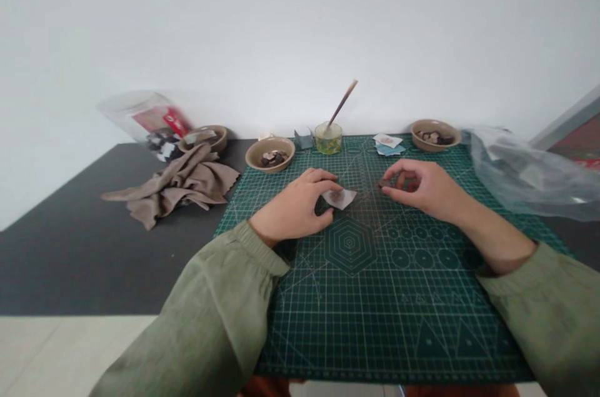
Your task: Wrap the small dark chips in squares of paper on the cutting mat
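mat [300, 322]: green, gridded, flat
left hand [304, 204]: fingers curved at thin white paper slip [344, 198], mid-mat; we can't tell if gripped
right hand [424, 187]: we pinch small dark piece [381, 184], right of slip
cloth [187, 179]: brown, crumpled, left side

The whole scene is being taken in by a single head-worn camera, aimed forward and down from the wearer's side of the tabletop [70, 259]. Both sleeves [201, 316] are brought in large from the lower corners, closest to the lens, while the left hand [302, 203] and the right hand [426, 190] are caught farther out, near mid-frame. The green cutting mat [356, 328] is seen at a slant, its near edge kept low in view. Up top, the white wall [300, 22] is faced almost square on, and at lower left the floor [28, 347] is glimpsed
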`<state>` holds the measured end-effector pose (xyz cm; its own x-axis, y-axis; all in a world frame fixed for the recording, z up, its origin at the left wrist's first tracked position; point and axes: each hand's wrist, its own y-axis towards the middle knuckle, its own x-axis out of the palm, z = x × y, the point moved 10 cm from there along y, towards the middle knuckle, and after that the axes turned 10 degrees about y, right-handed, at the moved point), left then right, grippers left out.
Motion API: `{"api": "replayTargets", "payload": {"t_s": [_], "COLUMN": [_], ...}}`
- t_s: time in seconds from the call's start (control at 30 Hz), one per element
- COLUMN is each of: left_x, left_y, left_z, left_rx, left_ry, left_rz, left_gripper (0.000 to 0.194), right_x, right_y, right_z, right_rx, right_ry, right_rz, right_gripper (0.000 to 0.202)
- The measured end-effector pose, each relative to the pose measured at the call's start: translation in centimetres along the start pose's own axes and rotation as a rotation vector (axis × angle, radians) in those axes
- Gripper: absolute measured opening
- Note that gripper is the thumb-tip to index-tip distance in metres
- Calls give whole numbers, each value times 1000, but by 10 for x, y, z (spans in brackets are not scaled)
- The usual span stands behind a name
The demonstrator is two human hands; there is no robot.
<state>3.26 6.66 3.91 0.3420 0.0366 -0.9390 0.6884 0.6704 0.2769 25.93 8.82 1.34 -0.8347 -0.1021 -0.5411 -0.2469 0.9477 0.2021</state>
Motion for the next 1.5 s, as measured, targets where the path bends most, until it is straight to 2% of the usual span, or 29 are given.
{"api": "replayTargets", "payload": {"t_s": [0.07, 0.2, 0.33, 0.47, 0.63, 0.8, 0.9, 1.07, 1.3, 1.5], "left_x": [3, 8, 13, 16, 16, 14, 15, 17, 16, 14], "left_y": [1, 3, 2, -1, -3, -5, -6, -5, -6, -6], "left_z": [2, 12, 22, 32, 34, 36, 38, 33, 37, 30], "left_rx": [-3, 6, 2, 9, -20, -27, -27, -86, -49, -78], "left_ry": [-51, -118, -140, -151, -111, -122, -120, -123, -123, -120], "left_rz": [-4, -27, -29, -19, 9, -24, -45, -2, -2, 20], "left_gripper": [40, 47, 37, 39, 24, 26, 33, 41, 25, 34], "right_x": [3, 11, 23, 36, 50, 45, 40, 46, 58, 52], "right_y": [-3, -8, -11, -15, -20, -23, -25, -28, -30, -28], "right_z": [-8, -29, -43, -51, -53, -62, -68, -70, -70, -67], "right_rx": [-29, -120, -177, -221, -273, -318, -341, -395, -428, -370], "right_ry": [18, 31, -18, -71, -120, -149, -137, -161, -147, -171], "right_rz": [-15, -39, -98, -175, -265, -231, -212, -261, -321, -283], "right_gripper": [30, 23, 20, 16, 16, 16, 20, 30, 36, 30]}}
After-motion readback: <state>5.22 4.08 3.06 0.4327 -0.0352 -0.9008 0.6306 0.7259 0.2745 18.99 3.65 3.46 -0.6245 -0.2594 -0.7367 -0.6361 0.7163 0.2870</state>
